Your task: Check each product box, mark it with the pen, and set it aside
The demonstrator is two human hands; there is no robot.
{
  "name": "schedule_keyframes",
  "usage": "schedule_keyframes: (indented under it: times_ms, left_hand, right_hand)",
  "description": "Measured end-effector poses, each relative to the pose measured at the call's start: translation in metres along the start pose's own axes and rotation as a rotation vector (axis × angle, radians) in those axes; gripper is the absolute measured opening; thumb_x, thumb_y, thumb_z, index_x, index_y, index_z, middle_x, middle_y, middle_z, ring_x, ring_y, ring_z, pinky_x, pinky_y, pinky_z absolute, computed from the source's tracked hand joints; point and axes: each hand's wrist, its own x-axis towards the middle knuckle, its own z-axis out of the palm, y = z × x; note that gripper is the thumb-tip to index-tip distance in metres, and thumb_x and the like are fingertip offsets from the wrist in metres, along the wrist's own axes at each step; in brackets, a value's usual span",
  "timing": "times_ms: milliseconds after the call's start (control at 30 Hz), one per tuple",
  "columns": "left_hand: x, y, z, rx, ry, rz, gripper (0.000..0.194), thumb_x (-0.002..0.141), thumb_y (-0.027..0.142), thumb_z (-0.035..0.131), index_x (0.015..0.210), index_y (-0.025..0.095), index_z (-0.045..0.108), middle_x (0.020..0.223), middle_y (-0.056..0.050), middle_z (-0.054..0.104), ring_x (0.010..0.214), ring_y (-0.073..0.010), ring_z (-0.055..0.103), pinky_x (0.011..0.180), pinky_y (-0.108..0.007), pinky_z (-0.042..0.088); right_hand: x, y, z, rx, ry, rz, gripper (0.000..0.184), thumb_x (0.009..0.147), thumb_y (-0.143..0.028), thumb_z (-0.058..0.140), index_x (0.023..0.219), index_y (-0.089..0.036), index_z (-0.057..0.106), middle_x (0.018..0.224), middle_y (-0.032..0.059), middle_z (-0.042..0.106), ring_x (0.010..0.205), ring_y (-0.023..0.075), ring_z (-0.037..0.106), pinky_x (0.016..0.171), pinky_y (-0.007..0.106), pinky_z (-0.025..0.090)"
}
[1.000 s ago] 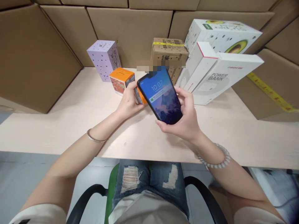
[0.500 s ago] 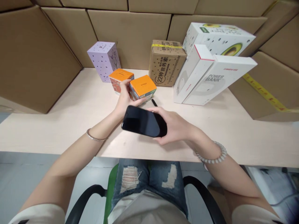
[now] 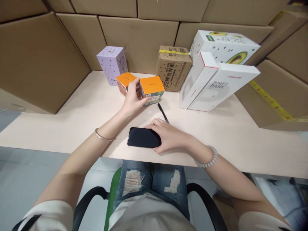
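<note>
My right hand (image 3: 166,134) is closed around the right end of a black smartphone (image 3: 141,137), which lies or rests very low at the table's front, dark screen up. My left hand (image 3: 132,98) grips the near left side of an orange-topped box (image 3: 152,86), with the thumb along its front and the fingers behind its left side. A second orange-topped box (image 3: 125,79) stands just left of those fingers, partly covered by them. Between the held box and my right hand lies a black pen (image 3: 163,113), its near end by my knuckles.
A purple box (image 3: 112,65) stands behind the orange ones. To the right are a brown carton (image 3: 173,72), two white power bank boxes (image 3: 222,83) and an avocado-print box (image 3: 223,45). Large cardboard boxes (image 3: 139,41) wall the table (image 3: 84,128) at the back and both sides.
My right hand has lowered the smartphone from above the table to its surface, near the front edge. The pen now shows more fully. My left hand stays on the orange-topped box.
</note>
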Motion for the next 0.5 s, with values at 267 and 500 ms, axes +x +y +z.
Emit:
schedule_keyframes:
  times_ms: [267,500]
  left_hand:
    - [0.048,-0.011,0.057,-0.235,-0.19,-0.11,0.102,0.083,0.045,0.094,0.166,0.04,0.036,0.168,-0.017,0.045,0.15,-0.0377,0.058,0.111,-0.056,0.063]
    - [0.056,0.003,0.114,-0.326,-0.2,-0.178,0.074,0.096,0.036,0.077,0.163,0.025,0.048,0.161,-0.02,0.059,0.141,-0.0356,0.068,0.118,-0.057,0.06]
  right_hand:
    - [0.0,0.004,0.003,0.001,0.027,-0.028,0.082,0.074,-0.035,0.087,0.15,-0.013,0.064,0.13,0.0162,0.063,0.125,0.0359,0.059,0.114,0.054,0.053]
    - [0.001,0.01,0.003,0.0,0.042,-0.051,0.078,0.077,-0.042,0.09,0.147,-0.017,0.067,0.131,0.0155,0.066,0.124,0.0357,0.061,0.11,0.054,0.055]
